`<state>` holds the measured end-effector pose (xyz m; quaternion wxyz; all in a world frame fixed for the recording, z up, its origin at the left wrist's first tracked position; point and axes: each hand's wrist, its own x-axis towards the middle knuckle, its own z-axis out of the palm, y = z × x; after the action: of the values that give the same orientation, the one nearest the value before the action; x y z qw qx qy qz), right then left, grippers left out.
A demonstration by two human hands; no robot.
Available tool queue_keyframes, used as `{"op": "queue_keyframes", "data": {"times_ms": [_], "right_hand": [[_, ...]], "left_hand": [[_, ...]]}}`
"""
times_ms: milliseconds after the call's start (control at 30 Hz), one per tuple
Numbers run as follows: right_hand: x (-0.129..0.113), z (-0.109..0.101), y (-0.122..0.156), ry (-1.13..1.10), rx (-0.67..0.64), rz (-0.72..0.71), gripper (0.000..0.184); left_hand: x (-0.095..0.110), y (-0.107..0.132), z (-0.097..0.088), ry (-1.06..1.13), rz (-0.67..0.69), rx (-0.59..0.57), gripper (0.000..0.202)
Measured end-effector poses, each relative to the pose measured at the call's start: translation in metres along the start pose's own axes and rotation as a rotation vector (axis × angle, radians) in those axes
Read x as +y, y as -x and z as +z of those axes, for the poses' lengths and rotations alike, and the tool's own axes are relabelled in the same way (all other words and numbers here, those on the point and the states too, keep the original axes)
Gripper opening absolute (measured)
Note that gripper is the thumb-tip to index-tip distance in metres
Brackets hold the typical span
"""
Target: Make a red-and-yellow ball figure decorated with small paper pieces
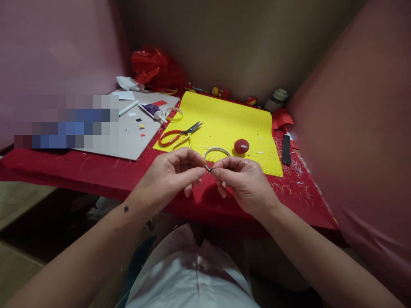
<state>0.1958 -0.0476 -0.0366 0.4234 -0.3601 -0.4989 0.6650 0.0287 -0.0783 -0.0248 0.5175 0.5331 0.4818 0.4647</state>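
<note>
My left hand (180,169) and my right hand (242,175) meet over the table's front edge, thumbs and forefingers pinched together. Between their fingertips is a thin grey strip, bent into a loop (217,149) that arches up behind the fingers; its lower part is hidden. A small dark and red bit shows at the pinch, too small to name. Just beyond my right hand, a dark red coiled ball (241,146) with a pale patch rests on a yellow corrugated sheet (224,113). Scissors (180,136) with red and yellow handles lie beyond my left hand, blades half apart.
At left, a grey board (125,143) carries a glue tube (152,112), a white stick (128,108) and paper scraps. A yellow strip ring (174,114) lies nearby. Behind are a red plastic bag (154,66) and a lidded bottle (276,100). A black strip (286,149) lies right.
</note>
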Motion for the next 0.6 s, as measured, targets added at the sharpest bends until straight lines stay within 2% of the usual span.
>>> {"op": "queue_keyframes", "data": {"times_ms": [233,367,467,600], "right_hand": [[-0.002,-0.003,0.002,0.228,-0.018,-0.039,0.015],[-0.005,-0.007,0.004,0.296,-0.076,0.004,0.008],[-0.007,-0.01,0.005,0.269,-0.106,0.037,0.007],[-0.004,-0.011,0.006,0.114,-0.111,0.051,0.012]], "left_hand": [[0.006,-0.007,0.004,-0.267,0.129,-0.054,0.011],[0.003,-0.008,0.005,-0.371,0.13,-0.104,0.015],[0.001,-0.008,0.006,-0.358,0.088,-0.132,0.017],[-0.002,-0.007,0.01,-0.273,0.051,-0.084,0.018]]}}
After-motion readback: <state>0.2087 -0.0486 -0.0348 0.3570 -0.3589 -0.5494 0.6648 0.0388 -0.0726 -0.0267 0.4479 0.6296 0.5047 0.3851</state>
